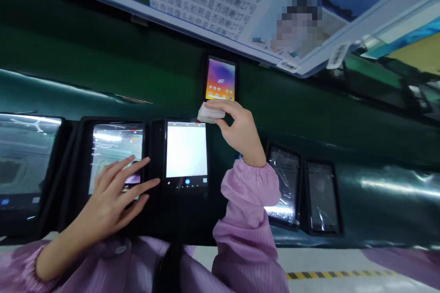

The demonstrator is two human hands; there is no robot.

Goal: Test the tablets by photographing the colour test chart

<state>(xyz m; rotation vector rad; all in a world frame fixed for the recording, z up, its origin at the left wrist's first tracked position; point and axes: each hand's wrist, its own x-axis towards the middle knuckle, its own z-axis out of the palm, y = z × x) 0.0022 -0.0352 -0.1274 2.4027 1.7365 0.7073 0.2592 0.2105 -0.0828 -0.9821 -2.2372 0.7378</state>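
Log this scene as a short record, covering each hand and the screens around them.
Left hand: open, fingers spread over a lit tablet; contact unclear
Right hand: pinching a white block
Just beyond the block: device with a purple-orange screen
Between the hands: white-screened tablet
Far left: another tablet, cut off by the picture edge
Right of the right hand: two dark-screened devices
Surface: green bench

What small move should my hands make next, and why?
Perhaps move your left hand to the round blue icon on the white-screened tablet: it's uncovered and close by, while your right hand is busy holding a white block.
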